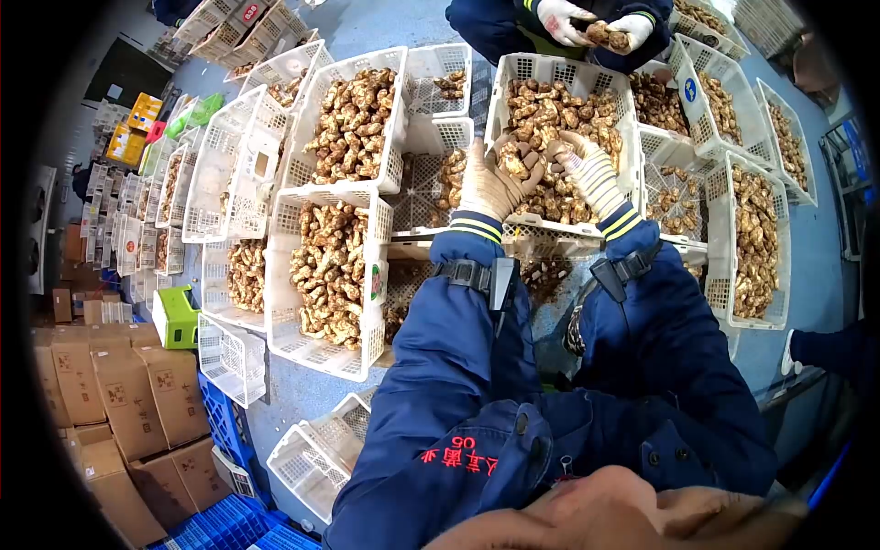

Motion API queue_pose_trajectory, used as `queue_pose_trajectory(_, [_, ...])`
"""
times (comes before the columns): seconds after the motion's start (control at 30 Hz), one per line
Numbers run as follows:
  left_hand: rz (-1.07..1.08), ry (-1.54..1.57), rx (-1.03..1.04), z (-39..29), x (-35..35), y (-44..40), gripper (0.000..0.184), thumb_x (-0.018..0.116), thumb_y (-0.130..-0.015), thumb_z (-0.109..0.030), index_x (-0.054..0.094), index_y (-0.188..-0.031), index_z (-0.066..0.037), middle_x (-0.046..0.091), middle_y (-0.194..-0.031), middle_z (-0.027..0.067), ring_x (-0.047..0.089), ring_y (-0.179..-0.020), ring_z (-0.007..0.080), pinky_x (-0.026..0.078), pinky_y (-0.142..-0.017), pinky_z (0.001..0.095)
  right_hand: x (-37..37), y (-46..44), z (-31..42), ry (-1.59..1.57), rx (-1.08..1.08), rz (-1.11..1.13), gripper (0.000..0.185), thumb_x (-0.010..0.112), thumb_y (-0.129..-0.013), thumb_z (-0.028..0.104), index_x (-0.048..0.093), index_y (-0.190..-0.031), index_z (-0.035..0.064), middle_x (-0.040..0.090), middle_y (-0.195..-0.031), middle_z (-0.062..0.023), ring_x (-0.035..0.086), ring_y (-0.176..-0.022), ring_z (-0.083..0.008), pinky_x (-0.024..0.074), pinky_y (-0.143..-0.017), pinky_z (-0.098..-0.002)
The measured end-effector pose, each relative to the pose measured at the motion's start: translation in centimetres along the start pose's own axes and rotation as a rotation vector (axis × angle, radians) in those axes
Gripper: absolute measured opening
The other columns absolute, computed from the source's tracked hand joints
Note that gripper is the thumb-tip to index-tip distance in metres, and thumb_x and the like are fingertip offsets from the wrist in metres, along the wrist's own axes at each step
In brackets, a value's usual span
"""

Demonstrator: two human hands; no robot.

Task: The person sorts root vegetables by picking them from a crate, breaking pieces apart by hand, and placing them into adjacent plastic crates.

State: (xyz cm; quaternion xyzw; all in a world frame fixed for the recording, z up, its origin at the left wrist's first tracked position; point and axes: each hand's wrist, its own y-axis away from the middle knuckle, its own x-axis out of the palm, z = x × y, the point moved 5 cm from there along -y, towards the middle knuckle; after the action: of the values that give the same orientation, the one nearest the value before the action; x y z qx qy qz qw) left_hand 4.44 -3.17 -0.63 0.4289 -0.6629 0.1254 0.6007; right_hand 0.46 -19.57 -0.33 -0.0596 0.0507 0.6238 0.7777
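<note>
Both of my hands wear pale striped work gloves and are over a white plastic crate (631, 119) of brown, knobbly mushrooms (570, 200). My left hand (495, 181) is closed around a mushroom (516, 165), its thumb up along the crate's left side. My right hand (594, 174) reaches in from the right, its fingers curled at a mushroom beside the left hand; its grip is partly hidden. Across the crate, a co-worker's white-gloved hands (563, 22) hold another mushroom (609, 37).
Crates of mushrooms flank me, including a long crate (332, 275) on the left and another (755, 243) on the right. Empty crates (316, 458) lie on the blue floor at lower left, near a green stool (176, 317) and stacked cardboard boxes (128, 394).
</note>
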Motion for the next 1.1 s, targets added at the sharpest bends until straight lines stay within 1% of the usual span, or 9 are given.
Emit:
queue_pose_trajectory(0.23, [-0.175, -0.185, 0.032, 0.2, -0.1, 0.5, 0.064, 0.039, -0.091, -0.064, 0.05, -0.124, -0.01, 0.055, -0.118, 0.0182, 0.053, -0.112, 0.0359, 0.043, -0.095, 0.0576, 1.4, 1.1, 2.5, 0.247, -0.075, -0.062, 0.07, 0.059, -0.086, 0.057, 0.054, -0.127, 0.0001, 0.064, -0.113, -0.0186, 0.064, -0.101, -0.0277, 0.0504, -0.087, -0.0355])
queue_pose_trajectory(0.33, [0.732, 0.376, -0.17, 0.1, 2.6, 0.4, 0.068, 0.037, -0.091, -0.063, 0.052, -0.128, -0.007, 0.053, -0.124, 0.0186, 0.05, -0.118, 0.0351, 0.042, -0.099, 0.0552, 3.1, 2.5, 6.8, 0.43, -0.431, 0.021, 0.055, 0.05, -0.092, 0.053, 0.061, -0.119, 0.006, 0.065, -0.11, -0.018, 0.061, -0.102, -0.033, 0.0482, -0.088, -0.0383])
queue_pose_trajectory(0.37, [0.046, -0.082, 0.113, -0.3, -0.8, -1.1, 0.07, 0.034, -0.093, -0.062, 0.055, -0.126, -0.004, 0.052, -0.128, 0.0187, 0.05, -0.12, 0.0343, 0.043, -0.099, 0.0508, 3.2, 2.4, 6.6, 0.422, -0.461, -0.022, 0.048, 0.049, -0.094, 0.047, 0.062, -0.118, 0.0085, 0.065, -0.108, -0.017, 0.06, -0.1, -0.0354, 0.0467, -0.089, -0.0393])
queue_pose_trajectory(0.7, [-0.086, -0.063, 0.09, 0.1, -1.1, -0.4, 0.062, 0.043, -0.091, -0.058, 0.061, -0.112, -0.003, 0.059, -0.115, 0.0166, 0.054, -0.109, 0.0301, 0.046, -0.094, 0.0439, 3.4, 1.5, 4.1, 0.585, -0.352, 0.036, 0.061, 0.058, -0.089, 0.043, 0.046, -0.135, 0.0052, 0.056, -0.124, -0.0217, 0.052, -0.118, -0.0355, 0.0408, -0.099, -0.0425])
queue_pose_trajectory(0.8, [0.015, -0.055, 0.175, 0.5, 0.8, 0.8, 0.057, 0.043, -0.094, -0.054, 0.061, -0.117, -0.004, 0.058, -0.12, 0.0138, 0.054, -0.107, 0.0279, 0.047, -0.092, 0.0424, 3.8, 1.6, 3.5, 0.257, -0.315, 0.006, 0.07, 0.071, -0.081, 0.035, 0.042, -0.138, 0.0067, 0.058, -0.123, -0.021, 0.058, -0.111, -0.0339, 0.047, -0.093, -0.0413])
queue_pose_trajectory(0.87, [-0.029, -0.037, 0.074, 1.5, 0.6, 1.2, 0.057, 0.041, -0.095, -0.053, 0.061, -0.12, -0.006, 0.058, -0.122, 0.0132, 0.055, -0.106, 0.0277, 0.047, -0.093, 0.0417, 3.3, 2.0, 3.1, 0.431, -0.146, 0.041, 0.069, 0.071, -0.081, 0.031, 0.041, -0.139, 0.0082, 0.059, -0.123, -0.0191, 0.059, -0.109, -0.0317, 0.0478, -0.094, -0.0402])
queue_pose_trajectory(0.93, [0.016, 0.013, 0.043, 2.1, 0.7, 1.5, 0.057, 0.04, -0.094, -0.056, 0.062, -0.116, -0.008, 0.06, -0.118, 0.0122, 0.058, -0.102, 0.028, 0.047, -0.093, 0.0453, 3.0, 2.9, 5.0, 0.329, -0.208, 0.019, 0.067, 0.07, -0.083, 0.031, 0.041, -0.139, 0.0087, 0.059, -0.121, -0.0194, 0.061, -0.105, -0.0291, 0.0495, -0.091, -0.0393])
queue_pose_trajectory(0.97, [0.039, 0.034, 0.039, 2.6, 1.0, 2.2, 0.057, 0.04, -0.094, -0.057, 0.062, -0.114, -0.008, 0.06, -0.117, 0.012, 0.058, -0.102, 0.0282, 0.048, -0.092, 0.0464, 2.4, 3.6, 5.2, 0.029, 0.054, 0.045, 0.066, 0.069, -0.085, 0.035, 0.042, -0.139, 0.01, 0.057, -0.124, -0.0199, 0.06, -0.105, -0.0248, 0.0498, -0.09, -0.0372])
queue_pose_trajectory(1.1, [-0.08, 0.067, 0.119, 4.0, 2.6, 4.4, 0.058, 0.039, -0.093, -0.059, 0.062, -0.106, -0.008, 0.063, -0.099, 0.0088, 0.06, -0.089, 0.0231, 0.052, -0.079, 0.0408, -1.3, 3.9, 6.1, -0.077, -0.159, -0.048, 0.08, 0.064, -0.084, 0.052, 0.039, -0.139, -0.0011, 0.049, -0.135, -0.0204, 0.05, -0.12, -0.0282, 0.0419, -0.102, -0.0373])
